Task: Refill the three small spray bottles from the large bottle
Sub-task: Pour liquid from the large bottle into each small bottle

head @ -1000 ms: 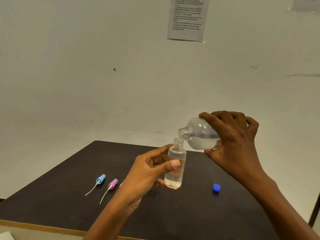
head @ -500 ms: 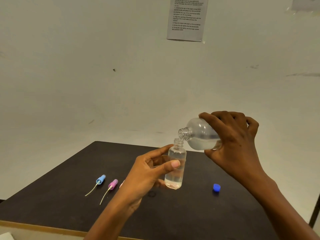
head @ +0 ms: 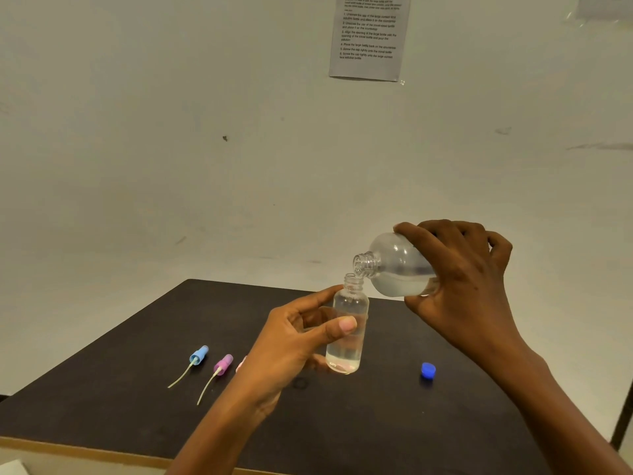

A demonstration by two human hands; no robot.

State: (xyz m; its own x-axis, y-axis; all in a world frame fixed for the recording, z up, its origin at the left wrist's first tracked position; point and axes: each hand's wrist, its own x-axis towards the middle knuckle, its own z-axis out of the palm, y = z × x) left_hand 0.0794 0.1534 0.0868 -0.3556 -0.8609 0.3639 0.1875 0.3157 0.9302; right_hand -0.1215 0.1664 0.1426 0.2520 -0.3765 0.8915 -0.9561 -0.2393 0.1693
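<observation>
The left hand's thumb point(head: 342, 326) is pressing the near side of the small bottle point(head: 347, 323) while the forefinger is reaching round its shoulder, so the left hand point(head: 294, 341) is gripping the bottle upright, just above the table point(head: 137, 371). The bottle is open at the neck and is holding clear liquid to roughly two thirds of its height.

At two o'clock from it, the fingers point(head: 421, 241) of the right hand point(head: 459, 286) are curling over the top of the large bottle point(head: 400, 265), with the thumb clamping it from beneath. This bottle is lying nearly level, its open mouth pointing to nine o'clock and dipping just over the small bottle's neck. Whether the two rims are touching cannot be told. Liquid is pooling along its lower side.

On the table, a blue cap point(head: 427, 370) is lying at three o'clock from the small bottle. At nine o'clock, a blue spray top point(head: 198, 354) and a purple spray top point(head: 223, 364) are lying side by side, their thin tubes trailing toward seven o'clock. A printed sheet point(head: 370, 36) is hanging on the wall at twelve o'clock.
</observation>
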